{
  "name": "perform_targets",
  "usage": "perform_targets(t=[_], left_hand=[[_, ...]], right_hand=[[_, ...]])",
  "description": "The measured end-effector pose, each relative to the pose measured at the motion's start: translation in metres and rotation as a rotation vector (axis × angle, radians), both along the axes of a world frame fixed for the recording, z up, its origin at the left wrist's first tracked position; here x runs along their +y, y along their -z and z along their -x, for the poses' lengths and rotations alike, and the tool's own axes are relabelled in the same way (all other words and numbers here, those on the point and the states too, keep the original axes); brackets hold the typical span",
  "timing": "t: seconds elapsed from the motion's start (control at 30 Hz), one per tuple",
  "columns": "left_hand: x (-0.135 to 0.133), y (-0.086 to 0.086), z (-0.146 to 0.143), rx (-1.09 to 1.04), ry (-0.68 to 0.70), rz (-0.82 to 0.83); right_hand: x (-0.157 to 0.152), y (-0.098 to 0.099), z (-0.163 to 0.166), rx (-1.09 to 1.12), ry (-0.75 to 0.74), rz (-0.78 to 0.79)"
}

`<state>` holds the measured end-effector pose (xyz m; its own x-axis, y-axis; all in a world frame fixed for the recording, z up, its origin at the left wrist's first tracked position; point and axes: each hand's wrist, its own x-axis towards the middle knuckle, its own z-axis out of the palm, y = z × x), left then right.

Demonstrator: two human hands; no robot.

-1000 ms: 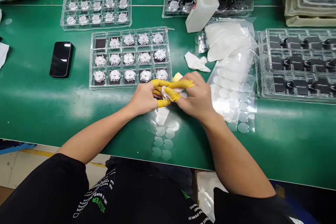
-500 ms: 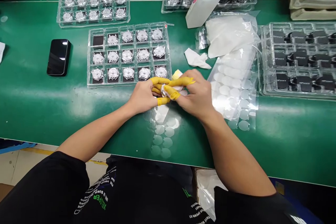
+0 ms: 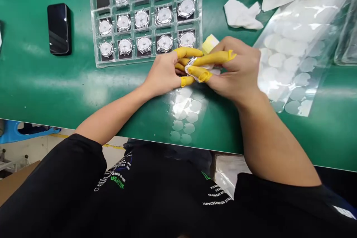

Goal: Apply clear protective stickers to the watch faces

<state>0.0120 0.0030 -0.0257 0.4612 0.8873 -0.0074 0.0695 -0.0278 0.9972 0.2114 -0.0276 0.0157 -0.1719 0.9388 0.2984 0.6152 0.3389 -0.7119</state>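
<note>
View: single head-worn camera, on the person's own head, looking out over the chest.
Facing: forward and steeply down onto the green workbench (image 3: 33,93).
Nearness: close; left hand (image 3: 163,72) and right hand (image 3: 237,68) sit just above frame centre.
Bottom edge: the person's black T-shirt (image 3: 139,200) cuts into frame.
Top edge: clear plastic tray (image 3: 93,26) runs out of frame.
Roll: slight, bench edge (image 3: 83,128) sloping down to the right.

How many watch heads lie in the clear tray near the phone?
14. The clear tray holds watch heads in three rows: five, five, and four in the far row, where the left corner slot is empty. Another sits between the left hand and right hand.
</note>
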Motion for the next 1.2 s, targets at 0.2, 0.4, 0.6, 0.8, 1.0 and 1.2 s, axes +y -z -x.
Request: perform_targets(t=[0.2, 0.4, 0.6, 0.8, 1.0, 1.2], left_hand=[[0.001, -0.002, 0.000, -0.012, -0.025, 0.032], [0.004, 0.002, 0.003, -0.021, -0.005, -0.037], [0.003, 0.004, 0.002, -0.032, -0.004, -0.082], [0.004, 0.004, 0.003, -0.064, 0.018, -0.068], [0.007, 0.008, 0.006, -0.042, -0.052, -0.235], [0.007, 0.008, 0.009, 0.019, -0.100, -0.444]], right_hand=[[0.000, -0.004, 0.003, -0.033, 0.006, 0.041], [0.004, 0.001, 0.002, 0.008, 0.085, 0.085], [0.006, 0.012, 0.001, 0.001, 0.060, 0.008], [0.012, 0.035, 0.002, 0.014, 0.031, -0.129], [0.012, 0.024, -0.025, -0.112, 0.304, -0.253], [-0.003, 0.016, -0.013, -0.028, 0.019, -0.180]])
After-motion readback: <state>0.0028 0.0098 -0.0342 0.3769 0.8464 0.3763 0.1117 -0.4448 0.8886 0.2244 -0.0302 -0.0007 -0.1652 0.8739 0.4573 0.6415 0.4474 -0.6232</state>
